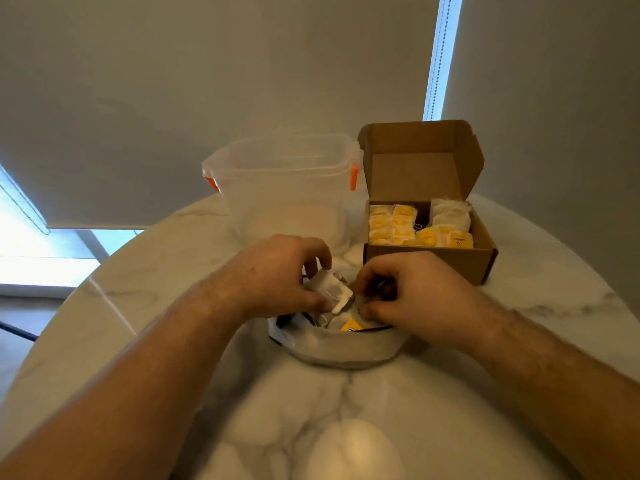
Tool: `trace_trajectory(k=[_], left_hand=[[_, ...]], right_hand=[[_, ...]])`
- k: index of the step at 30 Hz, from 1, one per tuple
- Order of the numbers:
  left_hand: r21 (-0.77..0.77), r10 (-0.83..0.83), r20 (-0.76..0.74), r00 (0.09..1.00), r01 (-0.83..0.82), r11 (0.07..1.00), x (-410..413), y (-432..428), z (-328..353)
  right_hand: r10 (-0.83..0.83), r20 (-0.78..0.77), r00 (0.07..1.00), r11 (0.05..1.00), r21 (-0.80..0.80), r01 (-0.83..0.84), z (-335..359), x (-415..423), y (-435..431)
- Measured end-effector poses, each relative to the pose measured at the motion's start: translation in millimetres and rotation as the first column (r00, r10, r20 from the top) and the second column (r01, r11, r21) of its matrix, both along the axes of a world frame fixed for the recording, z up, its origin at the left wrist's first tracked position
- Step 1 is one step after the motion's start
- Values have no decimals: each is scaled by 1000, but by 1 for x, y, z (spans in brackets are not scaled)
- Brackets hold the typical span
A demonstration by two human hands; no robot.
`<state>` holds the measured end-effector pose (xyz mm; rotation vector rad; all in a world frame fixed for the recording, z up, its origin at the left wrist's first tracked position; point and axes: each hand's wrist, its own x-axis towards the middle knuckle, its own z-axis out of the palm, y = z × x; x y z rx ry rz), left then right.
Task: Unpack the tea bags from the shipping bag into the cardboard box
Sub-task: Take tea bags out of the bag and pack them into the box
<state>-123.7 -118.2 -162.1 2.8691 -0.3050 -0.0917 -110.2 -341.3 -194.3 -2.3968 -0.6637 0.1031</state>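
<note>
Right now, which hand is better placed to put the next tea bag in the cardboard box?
Probably left: the left hand grips a white tea bag above the shipping bag. The right hand, though nearer the cardboard box, has fingers inside.

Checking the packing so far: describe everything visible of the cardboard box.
The box is plain brown corrugated cardboard, a mailer whose hinged lid stands open at the back. It sits on the marble table, right of the clear tub and behind the right hand; whether that hand touches its front wall cannot be told. Inside lie yellow-tagged tea bags, stacked at left and front, and a white bundle at back right.
</note>
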Motion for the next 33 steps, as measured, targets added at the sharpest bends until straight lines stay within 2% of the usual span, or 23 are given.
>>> trace_trajectory(k=[3, 6, 8, 10, 11, 12, 13, 15, 18, 21, 27, 30, 33], left_hand=[[-111, 1, 46, 999, 4, 994, 3, -2, -7], [-379, 42, 33, 999, -27, 925, 5, -1, -7], [-606, 62, -69, 996, -91, 791, 4, 0, -4], [-806, 7, -241, 971, -204, 555, 3, -1, -4], [-854, -37, -311, 950, -262, 449, 3, -2, -4], [-871, -67, -353, 933, -302, 388, 3, -3, -5], [-873, -86, -375, 923, -320, 368, 3, -4, -7], [-867, -103, -388, 916, -325, 377, 4, -6, -9], [-867, -113, -361, 926, -289, 405, 3, -8, -11], [-853, -72, -280, 957, -214, 476, 3, -9, -13], [-698, 12, -101, 995, -79, 711, 0, -16, -15], [-662, 55, -42, 998, -68, 746, 2, -20, -18], [-649, 69, -23, 997, -67, 758, 4, -24, -20]], right_hand=[[-9, 17, 1000, 999, 42, 8, -5, 0, 0], [-16, 71, 997, 994, 105, 8, -7, -1, -2], [-5, 118, 993, 988, 153, -13, -7, -2, -3], [-1, 191, 982, 981, 192, -37, -7, -2, -3], [-5, 227, 974, 974, 221, -47, -7, -2, -3], [-15, 260, 966, 966, 252, -53, -8, -2, -3], [-27, 294, 955, 960, 275, -58, -8, -1, -3], [-43, 355, 934, 956, 287, -66, -9, 2, -5], [-61, 356, 933, 945, 322, -61, -9, 6, -8], [-99, 278, 956, 901, 434, -33, -8, 10, -9], [-133, 61, 989, 852, 518, 83, -5, 15, -15], [-96, -24, 995, 817, 569, 93, -2, 15, -17], [-73, -72, 995, 843, 529, 100, 4, 16, -22]])
